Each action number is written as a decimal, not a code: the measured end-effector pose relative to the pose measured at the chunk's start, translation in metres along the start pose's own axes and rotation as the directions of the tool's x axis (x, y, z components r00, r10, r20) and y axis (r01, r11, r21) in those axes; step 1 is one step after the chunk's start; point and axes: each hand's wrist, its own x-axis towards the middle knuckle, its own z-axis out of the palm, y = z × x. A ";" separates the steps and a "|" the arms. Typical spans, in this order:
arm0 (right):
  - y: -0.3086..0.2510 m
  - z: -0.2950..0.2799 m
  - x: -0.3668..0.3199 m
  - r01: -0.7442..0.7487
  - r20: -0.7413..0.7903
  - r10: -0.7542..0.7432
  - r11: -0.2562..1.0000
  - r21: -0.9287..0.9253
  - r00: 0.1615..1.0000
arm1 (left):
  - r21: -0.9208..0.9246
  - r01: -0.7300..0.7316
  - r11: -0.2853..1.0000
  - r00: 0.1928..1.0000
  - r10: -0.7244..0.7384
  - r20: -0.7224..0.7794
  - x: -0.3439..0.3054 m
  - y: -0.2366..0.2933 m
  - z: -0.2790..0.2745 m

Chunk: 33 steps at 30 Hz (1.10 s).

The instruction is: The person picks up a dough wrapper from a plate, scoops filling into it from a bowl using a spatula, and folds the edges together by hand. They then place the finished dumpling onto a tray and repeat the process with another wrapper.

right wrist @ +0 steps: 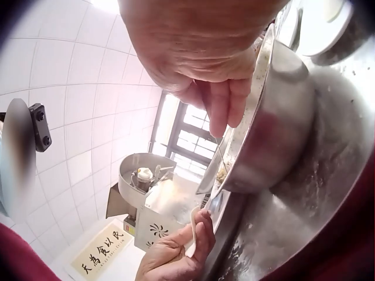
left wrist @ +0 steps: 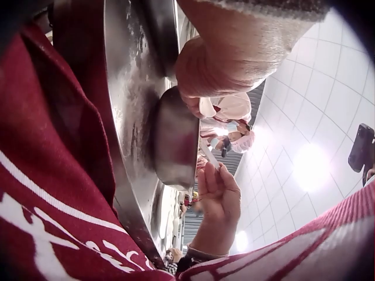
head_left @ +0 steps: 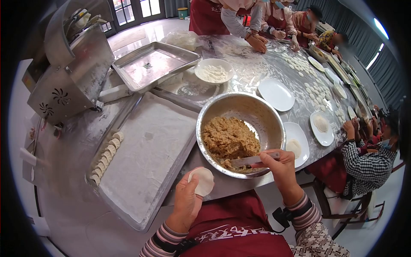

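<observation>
Pinching a wrapper (head_left: pixel 203 181) between thumb and fingers, my left hand (head_left: pixel 185 200) holds it in front of the bench (head_left: pixel 244 64), just beside the steel bowl (head_left: pixel 270 118). My right hand (head_left: pixel 280 169) grips a spatula (head_left: pixel 252 160), thumb on top and fingers beneath, over the bowl's near rim. The spatula's far end is down at the near edge of the filling (head_left: pixel 227 137), which is heaped towards the left of the bowl, with bare metal showing on the right.

To the left of the bowl, a floured tray (head_left: pixel 145 158) carries a row of dumplings (head_left: pixel 105 159) along its left side, each touching the next. Beyond it sit a second tray (head_left: pixel 150 64) and a white bowl of flour (head_left: pixel 213 73). Right of the steel bowl, a square plate (head_left: pixel 302 135) holds another round of dough (head_left: pixel 293 148); a round plate (head_left: pixel 276 94) lies behind. A metal machine (head_left: pixel 70 81) stands at the far left.
</observation>
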 end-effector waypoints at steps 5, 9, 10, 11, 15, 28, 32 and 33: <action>0.002 -0.001 0.017 -0.116 0.024 0.113 0.982 0.146 0.993 | -0.007 0.000 1.000 1.000 0.001 0.012 0.000 0.004 0.003; -0.002 -0.004 0.024 -0.173 0.024 0.172 0.948 0.266 0.985 | -0.023 -0.012 1.000 1.000 0.012 0.023 0.001 0.014 0.005; -0.003 -0.005 0.024 -0.171 0.028 0.170 0.948 0.267 0.985 | -0.017 -0.008 1.000 0.999 0.009 0.049 0.002 0.018 0.009; -0.003 -0.006 0.024 -0.162 0.022 0.163 0.939 0.304 0.986 | -0.018 -0.014 1.000 0.999 0.014 0.048 0.002 0.022 0.014; -0.007 0.006 0.006 0.049 -0.023 -0.044 0.942 0.331 0.999 | -0.085 0.049 0.995 0.988 -0.036 0.152 0.011 0.027 0.033; -0.018 0.001 -0.039 0.936 0.702 -0.622 0.185 -0.298 0.346 | -0.227 0.088 0.970 0.995 -0.072 0.075 0.026 0.020 0.049; -0.020 -0.008 -0.030 0.798 0.297 -0.756 0.464 -0.383 0.583 | -0.179 0.020 0.984 0.996 -0.004 0.088 0.017 0.034 0.045; -0.018 -0.009 -0.028 0.695 0.239 -0.661 0.611 -0.380 0.712 | -0.164 -0.016 0.986 0.998 0.027 0.064 0.014 0.036 0.043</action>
